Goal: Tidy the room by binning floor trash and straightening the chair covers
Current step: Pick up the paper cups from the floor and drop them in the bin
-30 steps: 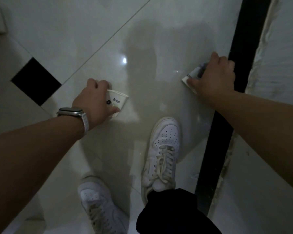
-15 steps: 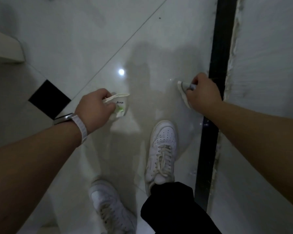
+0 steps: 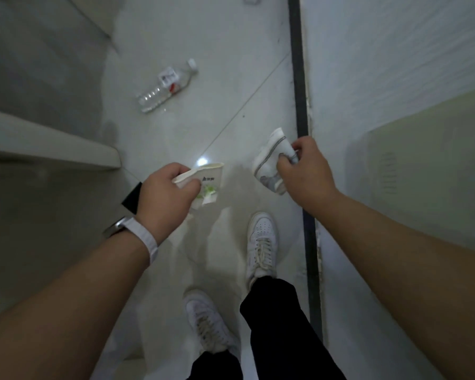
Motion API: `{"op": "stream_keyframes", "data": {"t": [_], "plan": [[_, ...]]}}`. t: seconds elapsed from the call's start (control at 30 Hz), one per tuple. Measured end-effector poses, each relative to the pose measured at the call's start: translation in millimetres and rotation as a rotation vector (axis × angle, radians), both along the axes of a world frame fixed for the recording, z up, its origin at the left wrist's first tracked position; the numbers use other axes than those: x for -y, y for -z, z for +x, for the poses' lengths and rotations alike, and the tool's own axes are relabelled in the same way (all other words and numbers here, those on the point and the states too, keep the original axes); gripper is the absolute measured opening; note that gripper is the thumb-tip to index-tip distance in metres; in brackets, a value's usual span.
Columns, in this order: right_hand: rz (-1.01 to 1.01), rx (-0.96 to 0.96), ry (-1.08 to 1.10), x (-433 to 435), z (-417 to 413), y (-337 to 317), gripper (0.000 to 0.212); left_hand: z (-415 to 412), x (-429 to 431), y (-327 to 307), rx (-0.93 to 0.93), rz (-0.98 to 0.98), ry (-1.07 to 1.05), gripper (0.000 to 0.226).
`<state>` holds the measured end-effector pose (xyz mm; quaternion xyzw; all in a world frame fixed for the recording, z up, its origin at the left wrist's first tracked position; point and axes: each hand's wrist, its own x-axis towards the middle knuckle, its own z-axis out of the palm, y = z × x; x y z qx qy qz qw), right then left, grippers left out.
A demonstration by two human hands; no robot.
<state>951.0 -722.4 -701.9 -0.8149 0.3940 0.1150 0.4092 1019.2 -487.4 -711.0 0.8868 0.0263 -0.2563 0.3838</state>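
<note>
My left hand, with a white-strapped watch on the wrist, is shut on a crushed white paper cup with a green mark, held above the floor. My right hand grips a second squashed white cup with a grey band. Both cups are off the pale tiled floor. An empty clear plastic bottle with a white-and-red label lies on its side on the floor ahead and to the left.
A pale covered seat edge juts in from the left. A black strip runs along the floor on the right, beside a white fabric surface. My two white sneakers stand below the hands.
Both hands have lifted their cups off the floor and come up toward me. The view has risen and tilted forward, so the plastic bottle and the seat edge now show.
</note>
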Motion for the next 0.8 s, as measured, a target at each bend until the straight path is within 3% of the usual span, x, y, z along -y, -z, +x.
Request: {"op": "stream_keyframes", "data": {"t": [0.13,0.4,0.8], "plan": [[0.078,0.070,0.028,-14.7,-3.1,-90.5,0.023,-3.4,4.0,-93.4,0.003,-0.043,-0.112,0.009],[0.073,0.191,0.046,-32.6,-13.1,-288.8,0.006,-14.0,4.8,-291.7,0.042,-0.175,-0.156,0.009],[0.127,0.435,-0.028,-109.4,-17.7,-518.7,0.017,-31.0,-80.2,-522.5,0.151,-0.462,-0.308,0.007]]}}
